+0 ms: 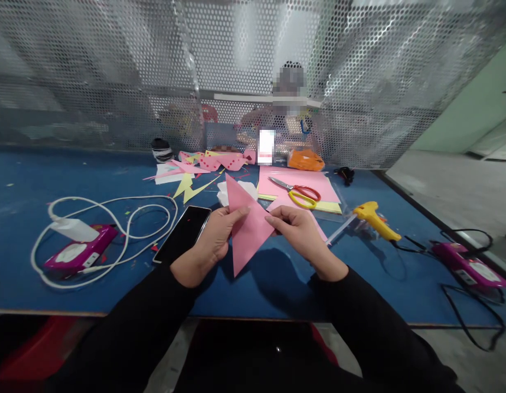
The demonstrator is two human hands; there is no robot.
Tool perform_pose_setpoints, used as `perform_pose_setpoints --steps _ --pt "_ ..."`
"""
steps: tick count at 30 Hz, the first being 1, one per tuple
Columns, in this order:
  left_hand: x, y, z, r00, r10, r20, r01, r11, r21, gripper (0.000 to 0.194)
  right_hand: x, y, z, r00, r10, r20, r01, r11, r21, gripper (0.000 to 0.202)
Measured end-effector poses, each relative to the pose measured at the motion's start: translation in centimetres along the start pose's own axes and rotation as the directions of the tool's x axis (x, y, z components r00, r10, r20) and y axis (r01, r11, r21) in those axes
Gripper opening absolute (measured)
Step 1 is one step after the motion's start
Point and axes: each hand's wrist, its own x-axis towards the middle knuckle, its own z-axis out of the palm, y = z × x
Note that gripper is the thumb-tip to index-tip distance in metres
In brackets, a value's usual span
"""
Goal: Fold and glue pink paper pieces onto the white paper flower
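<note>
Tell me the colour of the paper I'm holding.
The paper is pink, best seen in the head view.

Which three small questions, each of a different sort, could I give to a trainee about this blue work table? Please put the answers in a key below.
1. True or false: in the picture, the yellow glue gun lies farther right than the dark-screened device.
2. Choose one. The handles of the scissors are: a) both red; b) one red, one yellow; c) both yellow.
3. Where does each hand hold the pink paper triangle?

Key
1. True.
2. b.
3. The left hand grips its left edge; the right hand has its fingertips at the right corner.
</note>
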Motion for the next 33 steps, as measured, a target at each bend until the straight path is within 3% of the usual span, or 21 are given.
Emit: perform_pose_setpoints --steps 5,7,9,10,11,12,15,19,26,30,33 --pt "0.0 0.0 -0.1 0.999 -0.036 0.005 0.036 0.999 -0.007 0.034 -0.1 0.1 0.0 1.000 -0.019 0.005 0.019 0.999 -0.028 0.027" --pt "0.2 0.0 -0.2 0.999 -0.030 -0.013 0.030 0.999 -0.019 0.033 0.2 0.0 -1.2 0.999 -0.044 -0.031 0.041 0.995 -0.091 0.029" --pt "0.4 0.0 -0.4 0.999 -0.037 -0.022 0.037 0.999 -0.029 0.032 1.1 -0.2 -3.3 0.995 -0.071 -0.074 0.049 0.962 -0.269 0.030" --pt "0.5 0.0 -0.4 0.999 -0.048 -0.019 0.047 0.998 -0.031 0.031 1.8 -0.3 -4.6 0.994 -0.078 -0.083 0.037 0.910 -0.414 0.031" --pt "0.5 0.0 -0.5 0.998 -0.061 -0.011 0.060 0.998 -0.033 0.030 2.7 -0.3 -5.9 0.994 -0.069 -0.088 0.001 0.790 -0.613 0.031" --pt "0.6 0.0 -0.6 0.997 -0.073 -0.003 0.073 0.997 -0.033 0.029 3.7 -0.2 -7.2 0.998 -0.021 -0.057 -0.033 0.597 -0.802 0.033" --pt "0.6 0.0 -0.6 0.995 -0.101 0.019 0.102 0.994 -0.034 0.025 6.8 0.8 -9.9 0.997 0.060 -0.046 -0.067 0.416 -0.907 0.029" --pt "0.6 0.1 -0.6 0.993 -0.112 0.022 0.113 0.993 -0.042 0.022 10.0 4.0 -10.8 0.992 0.123 0.006 -0.030 0.287 -0.957 0.044" --pt "0.6 0.2 -0.8 0.992 -0.118 0.039 0.120 0.992 -0.044 0.026 12.0 7.9 -11.1 0.983 0.169 0.074 0.029 0.257 -0.966 0.047" --pt "0.7 0.2 -0.8 0.991 -0.121 0.050 0.123 0.991 -0.043 0.025 12.1 8.0 -11.0 0.984 0.169 0.061 0.004 0.319 -0.948 0.040" --pt "0.8 0.2 -0.9 0.992 -0.119 0.051 0.121 0.992 -0.037 0.024 12.2 7.0 -10.9 0.987 0.153 0.039 -0.026 0.404 -0.914 0.045"
